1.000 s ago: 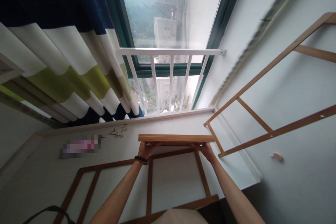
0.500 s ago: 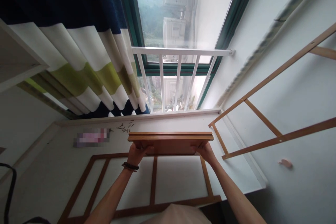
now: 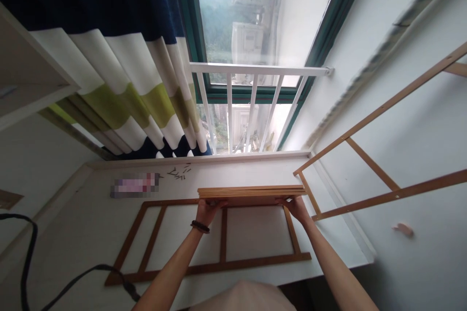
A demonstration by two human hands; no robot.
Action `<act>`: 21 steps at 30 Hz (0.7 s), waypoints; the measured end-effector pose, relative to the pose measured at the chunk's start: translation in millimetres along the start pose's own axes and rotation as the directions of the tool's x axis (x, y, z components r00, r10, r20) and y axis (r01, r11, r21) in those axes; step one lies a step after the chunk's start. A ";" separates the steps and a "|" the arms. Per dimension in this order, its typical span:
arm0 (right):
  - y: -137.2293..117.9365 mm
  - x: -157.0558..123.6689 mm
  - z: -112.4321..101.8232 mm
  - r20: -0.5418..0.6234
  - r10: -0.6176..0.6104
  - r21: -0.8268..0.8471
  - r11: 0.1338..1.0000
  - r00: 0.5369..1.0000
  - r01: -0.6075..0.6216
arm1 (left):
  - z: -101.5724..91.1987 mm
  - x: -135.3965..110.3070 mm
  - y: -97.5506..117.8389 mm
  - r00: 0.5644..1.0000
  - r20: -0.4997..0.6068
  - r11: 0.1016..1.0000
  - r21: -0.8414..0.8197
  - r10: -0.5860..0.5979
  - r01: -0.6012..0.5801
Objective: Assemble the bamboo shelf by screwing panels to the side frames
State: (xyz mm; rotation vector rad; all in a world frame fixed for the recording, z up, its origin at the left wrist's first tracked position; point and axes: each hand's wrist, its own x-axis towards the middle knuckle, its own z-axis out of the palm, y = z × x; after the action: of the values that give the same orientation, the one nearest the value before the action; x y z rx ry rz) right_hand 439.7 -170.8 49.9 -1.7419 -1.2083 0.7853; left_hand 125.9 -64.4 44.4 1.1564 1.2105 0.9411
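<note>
A stack of brown wooden boards (image 3: pixel 251 191) is held level in front of me, its edges facing me. My left hand (image 3: pixel 209 209) is closed on its left end, with the thumb along the underside and a dark bracelet on the wrist. At the right end my right hand (image 3: pixel 296 206) grips the same stack. Below the boards, a brown wooden frame with crossbars (image 3: pixel 223 238) lies flat on the white surface (image 3: pixel 255 231). Another ladder-like wooden frame (image 3: pixel 372 163) leans against the wall on the right.
Several small dark pieces, probably screws (image 3: pixel 178 173), lie near a blurred pink packet (image 3: pixel 134 185) at the back left. Behind are a striped curtain (image 3: pixel 153 102) and a white window railing (image 3: pixel 255 69). A black cable (image 3: pixel 31 252) loops at lower left. A pink hook (image 3: pixel 404 229) is on the right wall.
The boards, held in both hands, have shifted right relative to the frame lying below and tilted so less of their underside shows. The camera view has shifted slightly; more black cable shows.
</note>
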 end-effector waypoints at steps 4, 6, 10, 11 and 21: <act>-6.7 12.1 -4.3 -0.027 -0.019 -0.005 1.000 0.999 0.019 | 1.7 10.2 13.1 0.996 -0.056 0.995 0.079 0.063 -0.058; -15.6 10.5 2.9 -0.033 -0.017 -0.006 1.000 0.999 0.017 | -7.9 12.0 21.0 0.991 -0.100 0.992 0.092 0.089 -0.080; -42.2 2.7 47.3 -0.028 -0.017 0.027 0.999 0.999 0.018 | -46.3 15.4 37.2 0.966 -0.189 0.978 0.138 0.179 -0.155; -49.5 1.0 64.1 -0.019 -0.015 0.056 0.998 1.000 0.016 | -59.4 16.4 39.8 0.956 -0.219 0.973 0.166 0.192 -0.158; -92.6 -31.2 264.5 0.345 0.183 0.381 0.869 0.921 -0.315 | -242.9 1.2 2.3 0.936 -0.351 0.806 0.562 0.029 0.186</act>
State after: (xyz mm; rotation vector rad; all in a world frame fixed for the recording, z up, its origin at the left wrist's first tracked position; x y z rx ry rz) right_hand 166.7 -107.7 17.7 -1.4543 -0.9057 1.4037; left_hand -113.9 -26.0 51.3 1.4427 1.9199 0.7327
